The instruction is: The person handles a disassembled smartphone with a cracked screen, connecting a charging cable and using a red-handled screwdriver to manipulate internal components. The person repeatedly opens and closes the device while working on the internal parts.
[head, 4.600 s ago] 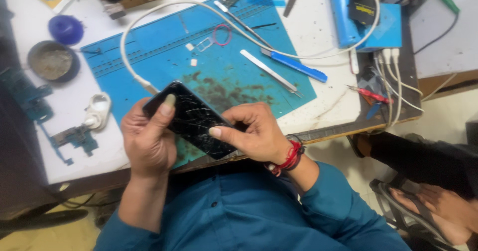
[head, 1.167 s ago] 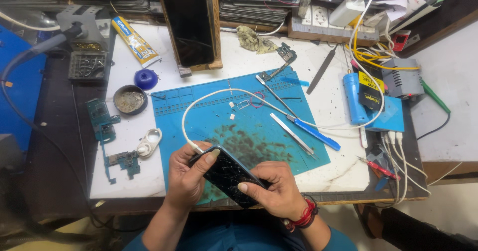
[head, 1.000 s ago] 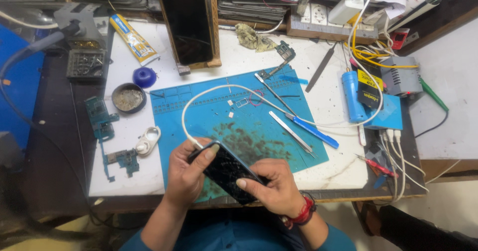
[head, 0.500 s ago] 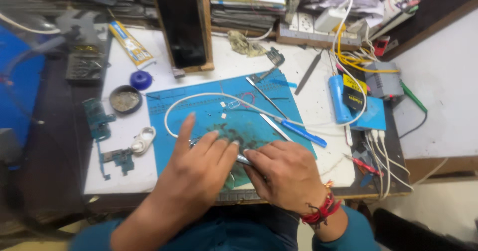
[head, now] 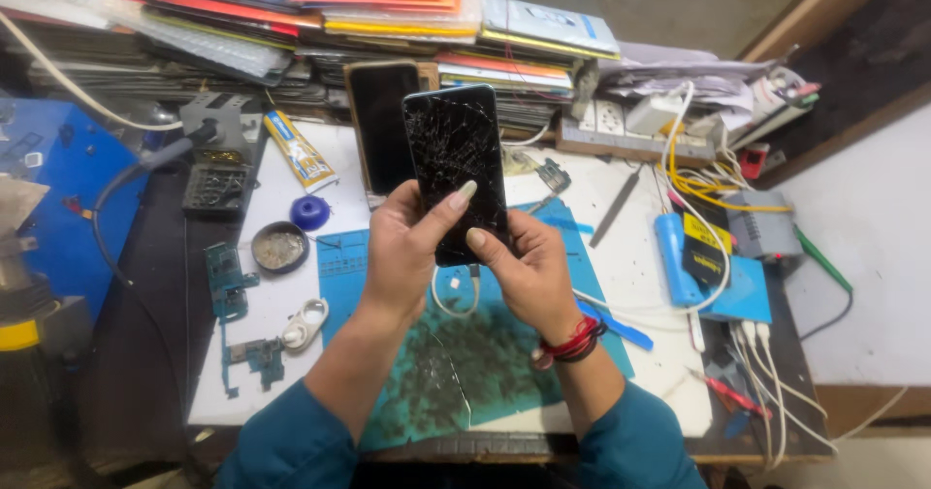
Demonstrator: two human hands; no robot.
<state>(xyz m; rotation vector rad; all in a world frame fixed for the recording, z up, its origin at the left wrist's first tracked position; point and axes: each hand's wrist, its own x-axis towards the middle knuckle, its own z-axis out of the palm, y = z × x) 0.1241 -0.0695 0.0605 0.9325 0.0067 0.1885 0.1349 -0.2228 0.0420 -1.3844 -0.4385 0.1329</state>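
black cracked phone (head: 454,164) now lifted upright at centre frame, no longer low over the blue mat (head: 485,353) as half a second ago. gripped by left hand (head: 412,247) and right hand (head: 524,271), thumbs on glass. white cable (head: 456,300) dangling below. plug end hidden behind hands; phone's back unseen.

Free room: the blue mat (head: 465,373) in front of you lies bare under your raised hands; you can pass low across it.

Left side: blocked by circuit boards (head: 233,324), a round tin (head: 279,249) and a blue cap (head: 310,214).

Back: closed off by stacked books (head: 388,14) and a propped dark phone (head: 380,126).

Right side: crowded by a blue device (head: 693,261), white cables (head: 766,382) and a power strip (head: 621,126).

Overhead: the cracked phone (head: 456,159) fills the middle.
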